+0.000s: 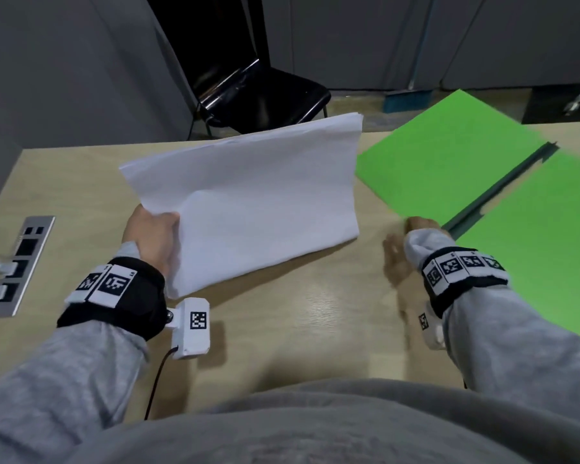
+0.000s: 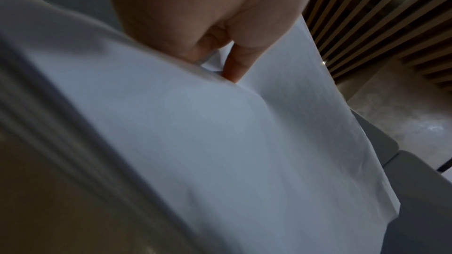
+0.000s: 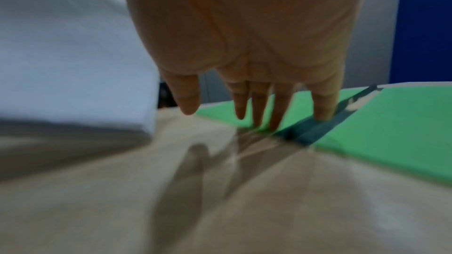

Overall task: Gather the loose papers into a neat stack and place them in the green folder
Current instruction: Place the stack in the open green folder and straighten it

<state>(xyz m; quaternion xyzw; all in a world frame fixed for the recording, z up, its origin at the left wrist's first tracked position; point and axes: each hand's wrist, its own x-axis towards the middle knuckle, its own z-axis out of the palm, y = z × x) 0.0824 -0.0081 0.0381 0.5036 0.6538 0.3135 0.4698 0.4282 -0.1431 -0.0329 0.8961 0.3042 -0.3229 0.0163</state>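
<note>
Seemingly slatted ceiling (image 2: 367, 26) above pale wooden desk (image 1: 298, 313)

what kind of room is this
Probably an office or meeting room: a wooden desk with a built-in socket panel, a black chair behind it, and grey cabinets along the wall.

My right hand (image 1: 403, 249) is motion-blurred at mid-right of the head view, its fingertips hidden behind my cuff. The folder (image 1: 482, 182) runs off the right edge. My left hand (image 1: 153, 237) has its fingers hidden beneath the papers (image 1: 248, 199). In the left wrist view the papers (image 2: 195, 132) smear at lower left. The right wrist view is blurred throughout, so I cannot tell whether my fingers (image 3: 324, 103) touch the folder (image 3: 391, 123).
</note>
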